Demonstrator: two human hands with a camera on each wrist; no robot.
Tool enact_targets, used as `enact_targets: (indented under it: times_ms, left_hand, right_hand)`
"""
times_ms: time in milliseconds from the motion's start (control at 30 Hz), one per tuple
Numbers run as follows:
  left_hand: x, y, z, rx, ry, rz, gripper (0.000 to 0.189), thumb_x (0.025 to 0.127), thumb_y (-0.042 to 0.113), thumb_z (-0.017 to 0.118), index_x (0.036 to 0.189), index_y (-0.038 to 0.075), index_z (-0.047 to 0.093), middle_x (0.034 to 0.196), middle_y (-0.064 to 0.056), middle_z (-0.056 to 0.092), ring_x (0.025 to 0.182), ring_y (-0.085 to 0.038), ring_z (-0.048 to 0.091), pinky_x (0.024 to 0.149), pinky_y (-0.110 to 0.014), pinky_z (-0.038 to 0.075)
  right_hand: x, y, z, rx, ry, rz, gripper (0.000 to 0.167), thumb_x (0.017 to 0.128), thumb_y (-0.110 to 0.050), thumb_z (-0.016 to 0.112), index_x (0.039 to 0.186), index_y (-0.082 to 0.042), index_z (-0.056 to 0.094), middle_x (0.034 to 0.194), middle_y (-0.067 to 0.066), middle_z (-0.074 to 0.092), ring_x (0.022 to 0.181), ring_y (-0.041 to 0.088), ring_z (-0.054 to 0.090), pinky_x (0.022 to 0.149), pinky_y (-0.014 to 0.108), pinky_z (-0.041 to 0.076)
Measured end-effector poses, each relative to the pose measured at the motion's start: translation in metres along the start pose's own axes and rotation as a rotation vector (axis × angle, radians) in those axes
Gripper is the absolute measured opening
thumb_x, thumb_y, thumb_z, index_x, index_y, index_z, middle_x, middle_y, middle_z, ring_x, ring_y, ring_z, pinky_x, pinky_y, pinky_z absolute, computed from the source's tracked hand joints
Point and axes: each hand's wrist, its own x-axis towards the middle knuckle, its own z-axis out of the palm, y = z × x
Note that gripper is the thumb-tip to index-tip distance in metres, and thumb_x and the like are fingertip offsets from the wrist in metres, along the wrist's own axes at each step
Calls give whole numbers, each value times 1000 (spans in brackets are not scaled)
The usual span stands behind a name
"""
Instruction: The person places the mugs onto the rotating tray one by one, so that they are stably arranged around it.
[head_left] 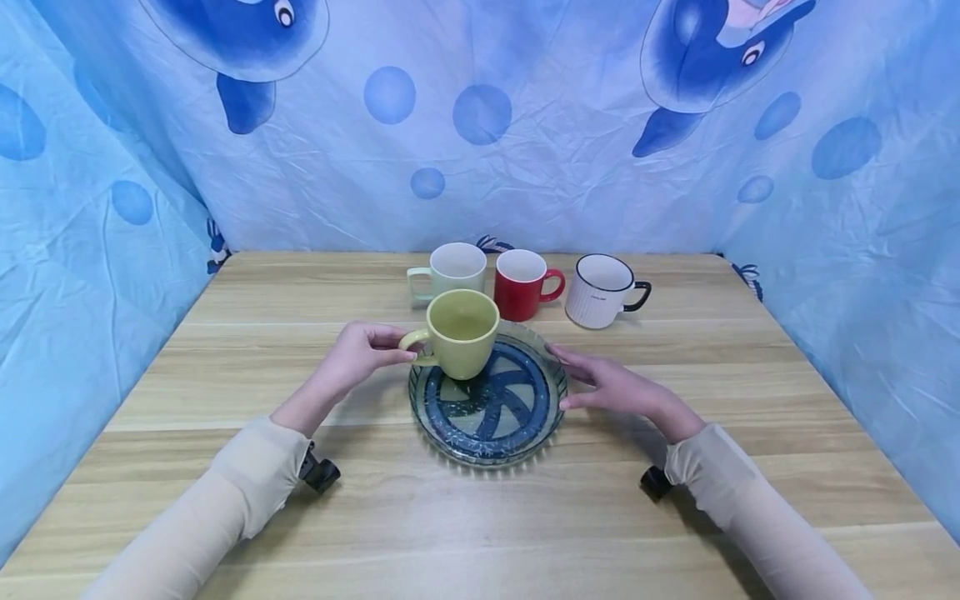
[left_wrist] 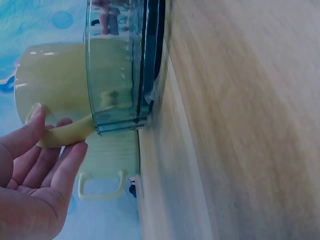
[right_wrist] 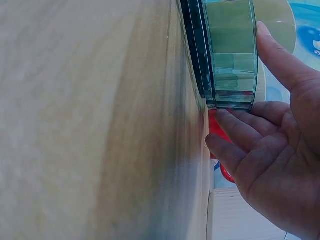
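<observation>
A yellow-green mug (head_left: pixel 467 354) stands upright over the back left part of a round glass dish (head_left: pixel 517 408). The thumb and fingers of my left hand (head_left: pixel 358 357) pinch its handle, which points left. In the left wrist view the mug (left_wrist: pixel 52 82) shows partly through the dish's clear side wall (left_wrist: pixel 112 95). Around the dish's right side, my right hand (head_left: pixel 618 387) lies with fingers spread and nearly straight. Its thumb (right_wrist: pixel 272 52) is right at the rim in the right wrist view, the other fingertips by the dish's outer wall.
Behind the dish stand a pale green mug (head_left: pixel 457 271), a red mug (head_left: pixel 517 292) and a white ribbed mug (head_left: pixel 592 300) with a black handle. Everything rests on a wooden table (head_left: pixel 450 533). A blue dolphin-print curtain (head_left: pixel 540 192) surrounds its back and sides.
</observation>
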Motion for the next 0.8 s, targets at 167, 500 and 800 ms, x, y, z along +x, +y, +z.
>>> enact_targets:
  times_ms: [167,500,800]
  left_hand:
    - [2,-1,2,1,31,-33,35,81,5,75,113,-6,67,107,-19,72,84,-3,70,82,-21,59]
    - [3,3,12,48,104,-58,36,78,10,80,110,-3,70,104,-17,73,94,-22,73,86,-32,60]
    - [4,3,12,67,117,-55,36,78,11,80,109,-3,70,104,-17,73,95,-23,73,87,-32,59]
  right_hand:
    - [0,1,0,-2,-4,5,92,86,-27,73,155,-8,15,162,15,17,142,40,33,116,53,32]
    - [0,2,0,3,9,-5,91,86,-25,73,155,-7,16,162,15,18,143,39,33,116,52,32]
    - [-1,3,1,22,17,-6,91,86,-26,73,155,-8,17,162,15,18,143,39,33,116,53,32]
